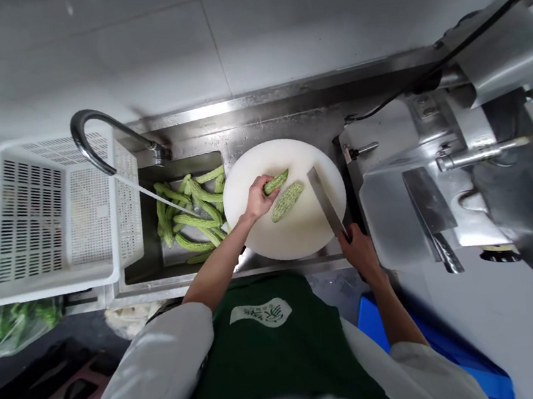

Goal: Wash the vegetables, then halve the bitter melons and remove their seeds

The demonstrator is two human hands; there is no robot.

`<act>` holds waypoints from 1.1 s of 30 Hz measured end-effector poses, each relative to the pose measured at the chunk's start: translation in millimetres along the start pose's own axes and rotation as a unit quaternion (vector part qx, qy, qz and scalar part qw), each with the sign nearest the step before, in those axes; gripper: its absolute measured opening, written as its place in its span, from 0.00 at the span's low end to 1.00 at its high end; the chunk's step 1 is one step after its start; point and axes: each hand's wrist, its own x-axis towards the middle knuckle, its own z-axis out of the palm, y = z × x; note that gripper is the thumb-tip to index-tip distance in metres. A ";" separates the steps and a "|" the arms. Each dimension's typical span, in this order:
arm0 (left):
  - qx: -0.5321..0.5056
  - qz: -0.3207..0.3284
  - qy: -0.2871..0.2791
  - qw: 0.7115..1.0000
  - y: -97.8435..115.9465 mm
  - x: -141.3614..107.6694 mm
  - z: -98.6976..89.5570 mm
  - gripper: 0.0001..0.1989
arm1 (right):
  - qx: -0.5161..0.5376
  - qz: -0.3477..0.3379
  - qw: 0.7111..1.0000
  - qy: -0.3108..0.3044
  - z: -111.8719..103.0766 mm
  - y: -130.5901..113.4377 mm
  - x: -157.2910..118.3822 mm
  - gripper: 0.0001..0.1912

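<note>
On the round white cutting board lies a light green, bumpy bitter melon piece. Another bitter melon piece is in my left hand, whose fingers are closed around it just above the board. My right hand grips the handle of a cleaver. Its blade rests over the right part of the board, apart from both pieces. Left of the board, several whole bitter melons lie in the sink.
Water runs from a curved faucet into the sink. A white plastic basket stands at the left, beside bagged greens. To the right is a metal slicing machine with a second cleaver lying on it. A blue bin sits below.
</note>
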 end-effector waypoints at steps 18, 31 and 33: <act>0.168 0.018 -0.022 0.985 -31.0 -72.0 -31.9 0.09 | -0.079 -0.012 0.997 -0.019 -4.8 -11.7 1.6 0.11; 0.071 -0.137 0.118 0.981 -12.4 -128.8 -43.6 0.09 | -0.113 -0.152 0.973 -0.131 28.7 -87.1 -63.7 0.14; 0.082 -0.116 0.116 0.983 -12.4 -130.0 -42.4 0.09 | -0.129 -0.138 0.968 -0.165 39.4 -99.7 -64.0 0.14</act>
